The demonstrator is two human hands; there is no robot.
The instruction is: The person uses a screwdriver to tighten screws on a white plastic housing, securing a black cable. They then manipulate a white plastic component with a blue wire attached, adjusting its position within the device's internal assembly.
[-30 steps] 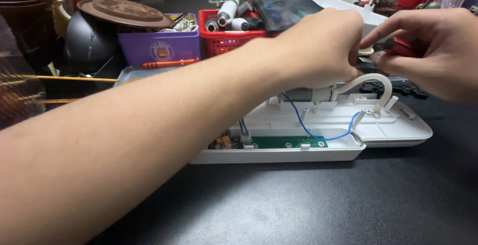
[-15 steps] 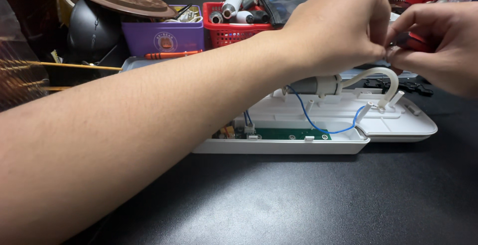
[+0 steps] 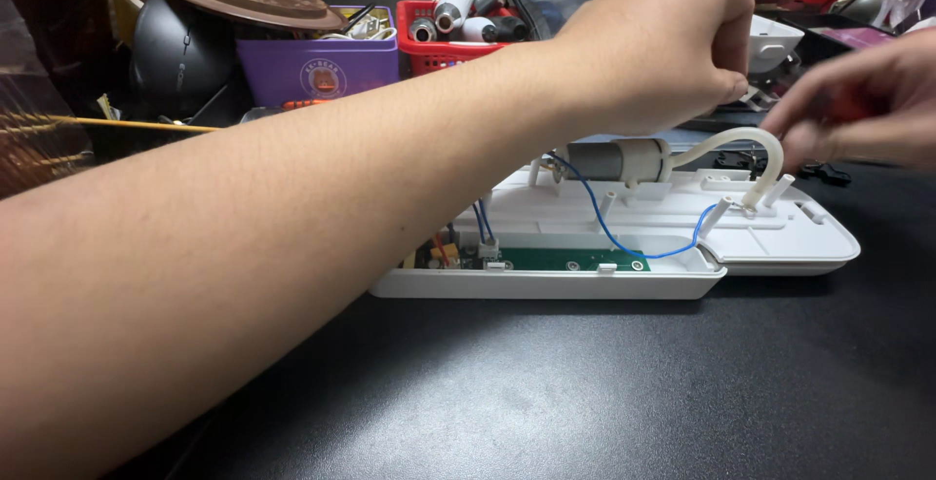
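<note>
The opened white plastic casing (image 3: 780, 236) shows its green circuit board (image 3: 570, 259) and grey cylindrical motor (image 3: 614, 160); reassembly remains. The left hand (image 3: 663, 41) is fisted, contents hidden; the right hand (image 3: 858, 115) pinches something red.

The left arm stretched long across the view from lower left to upper right, bare forearm filling the frame. The left hand (image 3: 668, 46) was curled into a loose fist, knuckles up, fingers tucked under, thumb side toward the right. The right hand (image 3: 863, 115) came in from the right edge, blurred, fingers pinched together and pointing left. The two hands sat near each other, just apart.
</note>
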